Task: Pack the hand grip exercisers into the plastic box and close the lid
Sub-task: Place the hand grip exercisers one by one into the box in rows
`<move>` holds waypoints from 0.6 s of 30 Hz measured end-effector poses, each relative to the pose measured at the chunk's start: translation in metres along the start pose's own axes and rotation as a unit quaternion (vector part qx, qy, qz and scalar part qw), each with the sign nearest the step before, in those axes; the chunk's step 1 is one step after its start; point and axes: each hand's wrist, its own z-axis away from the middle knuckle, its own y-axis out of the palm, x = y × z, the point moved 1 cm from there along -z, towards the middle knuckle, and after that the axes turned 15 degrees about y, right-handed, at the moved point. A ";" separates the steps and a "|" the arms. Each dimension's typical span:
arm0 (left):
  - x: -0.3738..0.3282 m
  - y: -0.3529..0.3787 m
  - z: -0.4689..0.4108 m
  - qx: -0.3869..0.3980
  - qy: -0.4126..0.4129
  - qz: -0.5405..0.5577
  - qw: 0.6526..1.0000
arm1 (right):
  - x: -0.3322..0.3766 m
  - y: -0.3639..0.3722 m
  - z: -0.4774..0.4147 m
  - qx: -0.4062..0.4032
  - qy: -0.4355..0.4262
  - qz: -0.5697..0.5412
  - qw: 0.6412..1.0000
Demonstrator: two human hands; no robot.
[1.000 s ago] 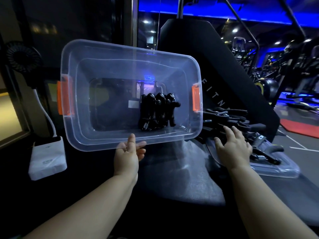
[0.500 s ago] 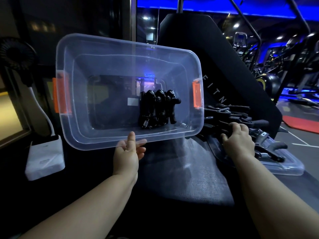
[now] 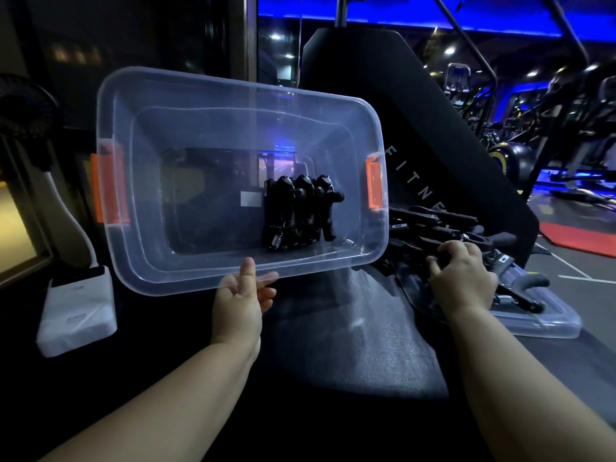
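Holding three exercisers (image 3: 300,211), the box (image 3: 150,128) is pinched by left hand (image 3: 238,308); right hand (image 3: 461,281) grips another exerciser (image 3: 418,250).

light: dim, blue glow upper right | glare: ceiling spots | shadows: deep foreground | edges: wide-angle curved, soft

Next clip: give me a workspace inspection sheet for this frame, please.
Surface: dark grey padded surface; lid lies on it at right.
Job's things: plastic box tilted up, open side toward camera; packed exercisers inside; loose exercisers piled on lid.
Clutter: white block at left.
Grippers: left hand pinches box's near rim; right hand grips one of the loose exercisers.
Cables: white cable rises from the block.
Surroundings: dim gym, blue lighting, machines behind.
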 end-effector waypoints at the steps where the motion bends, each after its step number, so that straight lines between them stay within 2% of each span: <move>1: 0.000 0.000 0.000 0.000 0.001 -0.001 1.000 | 0.000 -0.001 0.000 -0.001 -0.001 -0.006 1.000; 14: 0.002 0.000 0.000 0.000 0.000 -0.003 1.000 | -0.003 -0.004 0.002 -0.007 0.001 -0.020 1.000; 18: 0.003 -0.001 -0.001 0.002 0.000 -0.003 1.000 | 0.001 -0.004 0.006 -0.019 0.004 0.023 1.000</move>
